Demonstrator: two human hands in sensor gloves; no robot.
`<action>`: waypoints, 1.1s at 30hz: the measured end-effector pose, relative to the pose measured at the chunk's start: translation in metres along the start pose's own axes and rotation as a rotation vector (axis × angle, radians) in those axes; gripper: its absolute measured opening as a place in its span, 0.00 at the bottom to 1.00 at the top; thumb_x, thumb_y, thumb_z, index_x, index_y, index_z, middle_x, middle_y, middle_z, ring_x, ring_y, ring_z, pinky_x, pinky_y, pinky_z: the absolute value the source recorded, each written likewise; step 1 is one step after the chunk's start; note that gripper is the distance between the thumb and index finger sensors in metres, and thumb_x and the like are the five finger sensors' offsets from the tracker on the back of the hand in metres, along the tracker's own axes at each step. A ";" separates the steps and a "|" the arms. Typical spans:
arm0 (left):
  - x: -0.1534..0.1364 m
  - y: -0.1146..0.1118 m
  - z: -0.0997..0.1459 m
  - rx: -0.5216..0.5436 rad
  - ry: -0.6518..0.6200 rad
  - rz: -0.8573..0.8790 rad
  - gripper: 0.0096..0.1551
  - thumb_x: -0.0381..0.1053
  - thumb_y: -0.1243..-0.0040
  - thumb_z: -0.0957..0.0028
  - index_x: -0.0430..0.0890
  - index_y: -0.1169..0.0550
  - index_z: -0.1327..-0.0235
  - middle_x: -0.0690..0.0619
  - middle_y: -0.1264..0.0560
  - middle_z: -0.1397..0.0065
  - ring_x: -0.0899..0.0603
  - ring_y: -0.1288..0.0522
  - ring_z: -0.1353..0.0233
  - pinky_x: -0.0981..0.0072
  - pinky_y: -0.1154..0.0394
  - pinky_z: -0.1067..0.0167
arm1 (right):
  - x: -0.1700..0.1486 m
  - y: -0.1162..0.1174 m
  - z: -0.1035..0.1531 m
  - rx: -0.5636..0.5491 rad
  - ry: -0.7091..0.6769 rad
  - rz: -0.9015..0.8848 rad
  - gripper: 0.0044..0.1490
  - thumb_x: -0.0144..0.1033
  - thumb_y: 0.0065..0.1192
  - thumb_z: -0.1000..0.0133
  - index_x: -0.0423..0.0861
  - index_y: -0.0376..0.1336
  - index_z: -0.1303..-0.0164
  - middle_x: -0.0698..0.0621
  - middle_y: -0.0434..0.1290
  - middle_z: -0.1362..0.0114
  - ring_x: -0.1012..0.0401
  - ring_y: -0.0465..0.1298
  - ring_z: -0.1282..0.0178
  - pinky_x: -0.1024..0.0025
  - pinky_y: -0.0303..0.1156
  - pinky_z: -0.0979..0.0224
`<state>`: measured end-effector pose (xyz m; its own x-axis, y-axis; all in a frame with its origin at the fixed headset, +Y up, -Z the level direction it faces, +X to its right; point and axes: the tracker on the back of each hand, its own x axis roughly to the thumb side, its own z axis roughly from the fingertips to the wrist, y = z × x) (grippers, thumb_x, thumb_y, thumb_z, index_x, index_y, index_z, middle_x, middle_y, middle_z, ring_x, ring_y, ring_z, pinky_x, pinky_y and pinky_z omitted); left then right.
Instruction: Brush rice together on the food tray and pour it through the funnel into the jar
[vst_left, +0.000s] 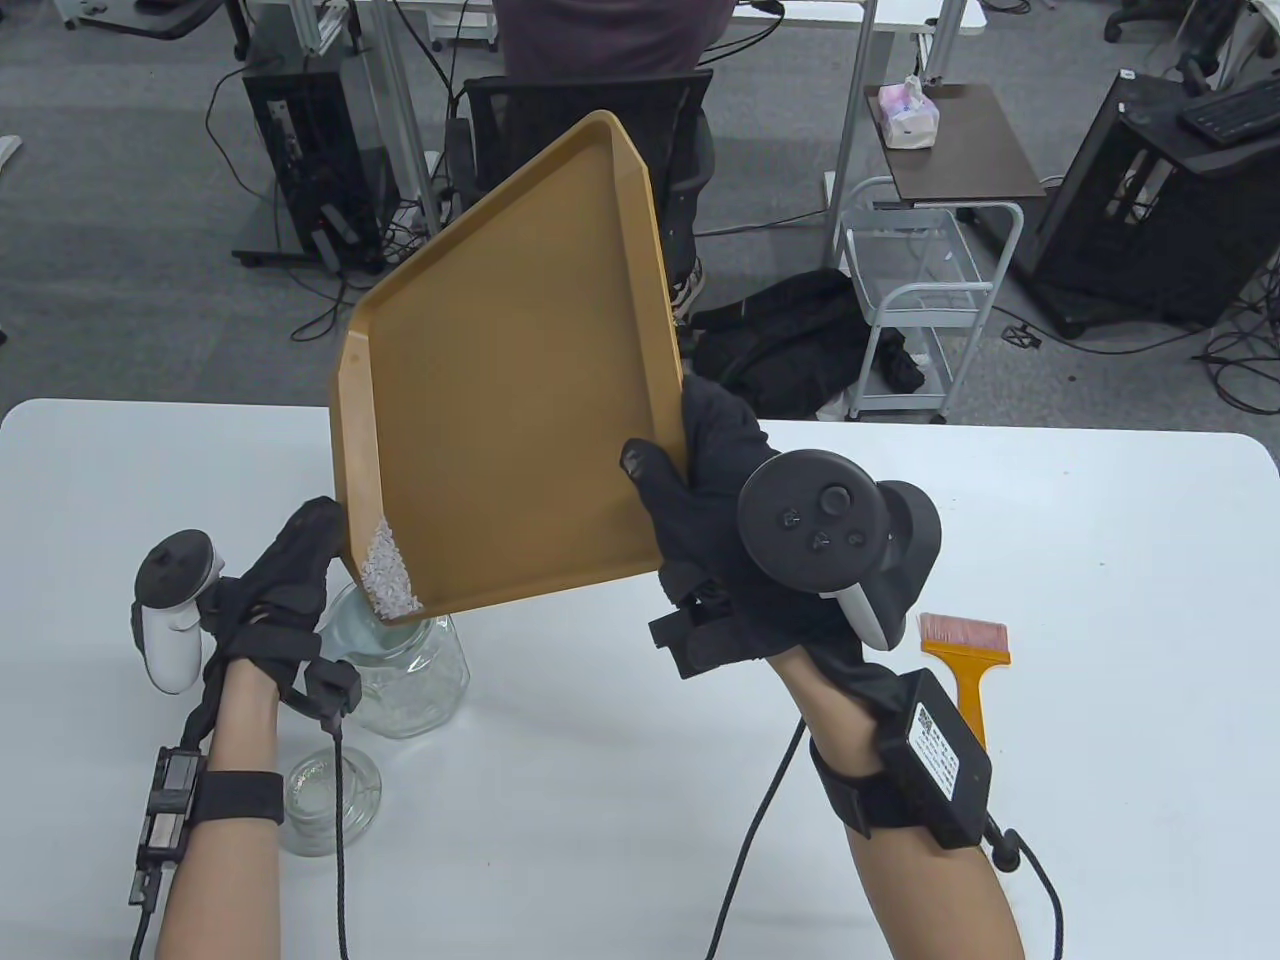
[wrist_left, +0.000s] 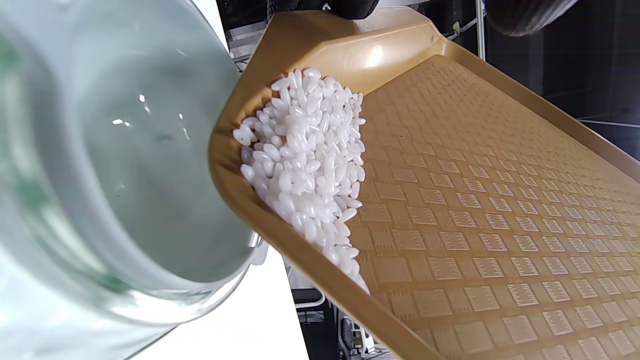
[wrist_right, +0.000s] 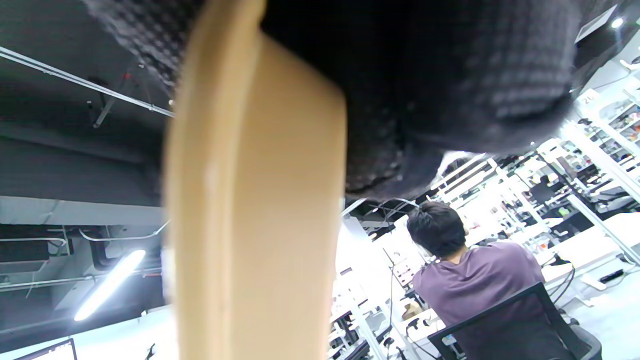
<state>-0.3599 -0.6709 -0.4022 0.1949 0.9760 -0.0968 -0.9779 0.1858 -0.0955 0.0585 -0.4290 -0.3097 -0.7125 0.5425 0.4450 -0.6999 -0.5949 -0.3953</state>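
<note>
The tan food tray (vst_left: 500, 400) is tilted steeply above the table, its lowest corner over the clear funnel (vst_left: 348, 618) that sits in the glass jar (vst_left: 420, 680). A small heap of white rice (vst_left: 390, 580) lies in that low corner. My right hand (vst_left: 668, 475) grips the tray's near right edge, thumb on the inner face. My left hand (vst_left: 312, 535) holds the tray's low corner beside the funnel. In the left wrist view the rice (wrist_left: 310, 165) sits at the tray's (wrist_left: 500, 225) lip just above the funnel (wrist_left: 125, 165). The right wrist view shows the tray's edge (wrist_right: 250, 200) under my gloved fingers (wrist_right: 425, 75).
The orange brush (vst_left: 965, 650) lies on the white table (vst_left: 1100, 550) to the right of my right wrist. A glass lid (vst_left: 330, 790) rests near my left forearm. Beyond the table's far edge are an office chair, a seated person and a white cart.
</note>
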 end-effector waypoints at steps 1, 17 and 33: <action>0.000 0.000 0.000 0.000 0.000 0.001 0.50 0.73 0.55 0.42 0.44 0.48 0.18 0.41 0.44 0.12 0.36 0.59 0.14 0.36 0.64 0.25 | 0.002 0.000 0.000 -0.001 -0.005 0.002 0.39 0.42 0.70 0.50 0.28 0.63 0.38 0.33 0.73 0.39 0.52 0.86 0.65 0.64 0.87 0.65; 0.000 0.002 0.001 0.008 -0.009 -0.001 0.50 0.74 0.55 0.42 0.44 0.48 0.18 0.41 0.44 0.12 0.37 0.59 0.14 0.36 0.64 0.25 | 0.022 0.000 0.005 -0.012 -0.063 0.029 0.39 0.42 0.70 0.50 0.28 0.63 0.38 0.33 0.73 0.39 0.52 0.86 0.65 0.63 0.87 0.65; -0.001 -0.001 -0.002 0.003 0.003 0.008 0.51 0.74 0.55 0.42 0.44 0.49 0.18 0.41 0.44 0.12 0.36 0.60 0.14 0.36 0.64 0.25 | 0.041 0.003 0.007 -0.031 -0.109 0.060 0.39 0.42 0.69 0.50 0.28 0.63 0.38 0.33 0.73 0.39 0.52 0.86 0.65 0.63 0.87 0.65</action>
<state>-0.3586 -0.6724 -0.4037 0.1877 0.9771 -0.1001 -0.9796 0.1788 -0.0918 0.0275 -0.4134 -0.2870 -0.7450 0.4378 0.5033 -0.6582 -0.6052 -0.4478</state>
